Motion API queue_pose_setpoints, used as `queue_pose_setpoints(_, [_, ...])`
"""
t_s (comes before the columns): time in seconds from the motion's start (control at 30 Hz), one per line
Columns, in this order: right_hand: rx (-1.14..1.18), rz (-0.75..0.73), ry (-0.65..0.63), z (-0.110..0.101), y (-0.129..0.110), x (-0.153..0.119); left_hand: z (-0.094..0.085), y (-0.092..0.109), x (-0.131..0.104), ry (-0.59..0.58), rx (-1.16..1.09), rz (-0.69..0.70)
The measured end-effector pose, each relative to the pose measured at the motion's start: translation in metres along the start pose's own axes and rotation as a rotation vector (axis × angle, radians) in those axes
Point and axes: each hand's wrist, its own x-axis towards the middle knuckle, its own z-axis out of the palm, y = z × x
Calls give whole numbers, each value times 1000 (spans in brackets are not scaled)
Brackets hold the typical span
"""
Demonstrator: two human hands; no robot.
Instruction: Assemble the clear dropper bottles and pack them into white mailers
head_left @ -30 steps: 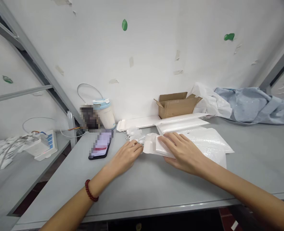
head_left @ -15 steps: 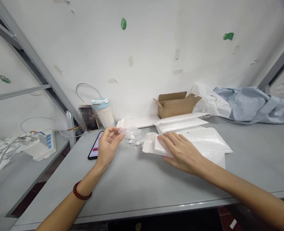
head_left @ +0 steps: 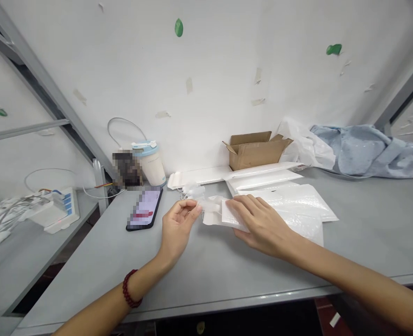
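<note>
My left hand (head_left: pixel 178 224) pinches a small clear plastic bag (head_left: pixel 209 206) between thumb and fingertips. The bag reaches to the open mouth of a white bubble mailer (head_left: pixel 229 217); I cannot tell how far inside it goes, or what the bag contains. With its fingers over the top and thumb below, my right hand (head_left: pixel 258 224) grips that mailer. More white bubble mailers (head_left: pixel 304 205) lie under and behind my right hand. Small clear bags with white cords (head_left: pixel 192 190) rest on the table just beyond my left fingertips.
A phone (head_left: pixel 145 210) lies left of my left hand, with a lidded cup (head_left: pixel 154 165) behind it. An open cardboard box (head_left: pixel 255 156), a white plastic bag (head_left: pixel 306 144) and blue cloth (head_left: pixel 363 151) stand along the wall. A power strip (head_left: pixel 65 212) sits on the left table.
My left hand has moved right and slightly toward me, bringing the clear bag from beside the cords to the mailer's mouth. My right hand stays nearly still on the mailer.
</note>
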Motion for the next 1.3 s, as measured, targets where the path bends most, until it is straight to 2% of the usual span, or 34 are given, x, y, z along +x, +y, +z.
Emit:
queue_pose_setpoints(0.1, [7,-13,14,0,-1,-1,0,-2,0,-17,10,-4])
queue_pose_setpoints(0.2, [2,-25,17,1,-3,-2,2,-3,-1,-89,58,31])
queue_pose_setpoints(0.4, [-12,-37,14,2,-4,-1,3,-2,-10,-282,444,167])
queue_pose_setpoints(0.47, [-16,-35,19,3,-3,-1,1,1,-11,-329,508,211])
queue_pose_setpoints(0.53, [-19,-22,37,2,-2,-1,-2,4,-7,-282,518,226])
queue_pose_setpoints(0.63, [-36,21,102,1,3,0,-9,5,4,-109,563,257])
queue_pose_setpoints(0.67, [-46,39,127,0,5,0,-12,4,8,-85,611,276])
queue_pose_setpoints(0.73, [-65,74,172,-2,9,1,-15,-1,14,-123,748,308])
queue_pose_setpoints(0.8, [-77,97,197,-3,12,2,-17,-9,17,-211,892,325])
queue_pose_setpoints(0.93, [-101,107,197,-3,13,3,-15,-24,18,-294,1075,347])
queue_pose_setpoints(1.03, [-109,105,153,-3,12,2,-14,-26,20,-332,1063,340])
queue_pose_setpoints(1.17, [-106,114,88,-2,11,2,-19,-19,27,-345,915,271])
queue_pose_setpoints(1.23, [-103,119,76,-2,10,2,-23,-11,32,-294,837,240])
queue_pose_setpoints(1.3, [-105,125,67,-2,11,3,-29,-2,37,-181,759,220])
